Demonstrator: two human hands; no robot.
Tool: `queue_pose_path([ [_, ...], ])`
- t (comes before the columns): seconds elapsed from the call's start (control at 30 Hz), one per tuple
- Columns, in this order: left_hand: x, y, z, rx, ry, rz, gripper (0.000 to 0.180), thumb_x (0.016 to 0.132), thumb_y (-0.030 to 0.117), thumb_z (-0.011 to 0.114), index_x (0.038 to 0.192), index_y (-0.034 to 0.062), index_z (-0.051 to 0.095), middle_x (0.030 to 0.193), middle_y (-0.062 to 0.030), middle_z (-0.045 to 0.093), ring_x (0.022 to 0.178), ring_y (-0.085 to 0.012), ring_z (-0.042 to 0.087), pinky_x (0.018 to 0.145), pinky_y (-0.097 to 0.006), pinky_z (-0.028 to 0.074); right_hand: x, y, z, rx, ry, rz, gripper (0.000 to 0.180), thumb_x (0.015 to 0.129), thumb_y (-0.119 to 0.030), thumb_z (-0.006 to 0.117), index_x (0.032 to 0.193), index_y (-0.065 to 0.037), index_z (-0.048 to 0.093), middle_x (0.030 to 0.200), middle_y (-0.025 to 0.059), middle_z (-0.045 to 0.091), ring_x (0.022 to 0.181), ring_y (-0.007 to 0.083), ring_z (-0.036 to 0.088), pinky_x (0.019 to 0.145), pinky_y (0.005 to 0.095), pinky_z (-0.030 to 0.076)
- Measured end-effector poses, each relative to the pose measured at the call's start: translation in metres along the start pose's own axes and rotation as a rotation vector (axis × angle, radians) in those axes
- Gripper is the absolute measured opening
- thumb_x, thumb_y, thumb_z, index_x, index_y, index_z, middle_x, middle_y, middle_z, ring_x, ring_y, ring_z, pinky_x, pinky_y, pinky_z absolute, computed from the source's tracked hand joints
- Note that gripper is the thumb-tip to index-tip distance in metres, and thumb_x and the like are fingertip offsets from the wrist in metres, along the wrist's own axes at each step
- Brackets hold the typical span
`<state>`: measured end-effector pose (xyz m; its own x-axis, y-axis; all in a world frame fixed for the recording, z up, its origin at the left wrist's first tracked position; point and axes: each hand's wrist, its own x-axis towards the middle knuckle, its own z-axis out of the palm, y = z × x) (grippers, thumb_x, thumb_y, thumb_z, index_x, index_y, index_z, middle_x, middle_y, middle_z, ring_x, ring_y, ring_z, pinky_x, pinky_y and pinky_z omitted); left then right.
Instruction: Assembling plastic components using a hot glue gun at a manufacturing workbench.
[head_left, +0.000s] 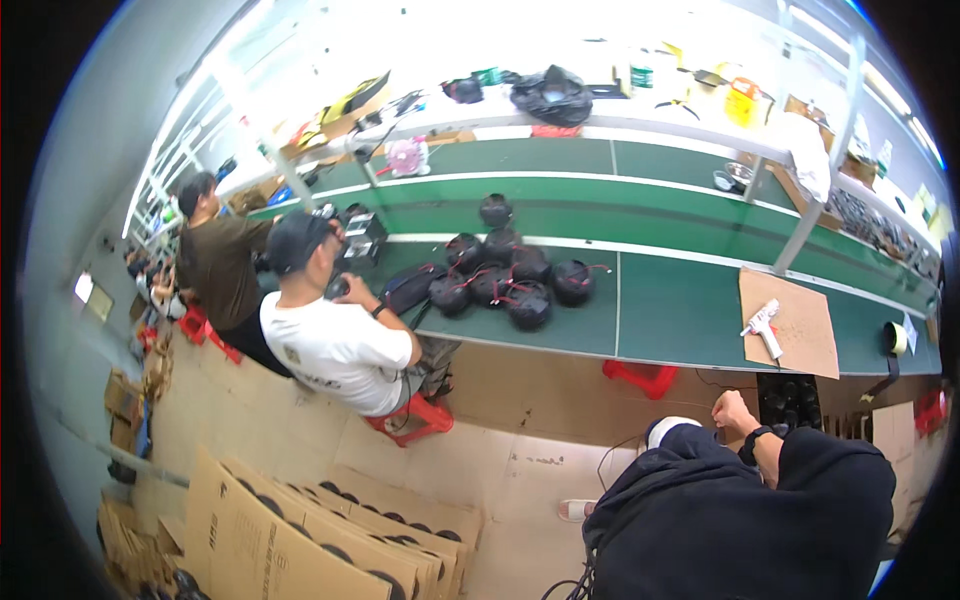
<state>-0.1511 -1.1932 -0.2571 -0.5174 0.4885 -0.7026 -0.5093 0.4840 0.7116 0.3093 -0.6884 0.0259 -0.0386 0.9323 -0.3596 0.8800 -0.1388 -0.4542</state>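
The white glue gun (764, 328) lies on a flat brown cardboard sheet (812, 328) on the green bench (675, 305), at about one o'clock from the wearer's right hand (735, 408). The hand is below the front edge of the bench, apart from the gun, with its fingers apparently loosely curled; it is too small to tell whether they hold anything. A black band (757, 441) circles that wrist. The left hand does not show, so its state cannot be told.

At three o'clock, just beside the right hand in this view, is a dark tray (788, 402) with round black shapes in it; whether the hand touches it cannot be told. A roll of pale tape (894, 338) stands near the bench's front edge at two o'clock from the hand. A red stool (641, 377) shows partly under the bench between nine and ten o'clock.

At ten o'clock, well apart from the hand, a cluster of black domes (528, 305) sits on the bench, several with thin reddish wires across them. Beyond the cluster, towards nine o'clock, a co-worker in a white shirt (335, 345) sits on another red seat, holding a round black piece (338, 288). Next to that person is another in a dark brown top (222, 262). Between eight and nine o'clock, large cardboard panels (290, 540) stand in a row with dark round things between them.
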Motion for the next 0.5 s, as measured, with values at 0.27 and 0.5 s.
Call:
queue_pose_path([
  [0.27,-0.014,0.061,0.145,0.545,-0.363,0.043,0.030,0.092,0.017,0.056,0.119,0.0032,0.056,0.103,-0.0127,0.066,0.092,-0.0228,0.065,0.077,-0.035,0.053,0.004,0.032,-0.004,0.031,0.050,0.049,0.017,0.072,-0.001,0.058,0.078,-0.001,0.074,0.072,0.0242,0.067,0.072,0.0347,0.071,0.070,0.0396,0.057],
  [0.5,-0.016,0.234,0.234,0.426,-0.171,0.182,0.028,0.095,0.007,0.050,0.122,0.0014,0.052,0.094,-0.0104,0.067,0.080,-0.0184,0.067,0.067,-0.030,0.055,0.059,0.090,0.000,-0.009,0.118,0.104,0.026,0.086,-0.025,0.057,0.086,-0.004,0.072,0.089,0.0255,0.068,0.088,0.0425,0.066,0.082,0.0496,0.052],
])
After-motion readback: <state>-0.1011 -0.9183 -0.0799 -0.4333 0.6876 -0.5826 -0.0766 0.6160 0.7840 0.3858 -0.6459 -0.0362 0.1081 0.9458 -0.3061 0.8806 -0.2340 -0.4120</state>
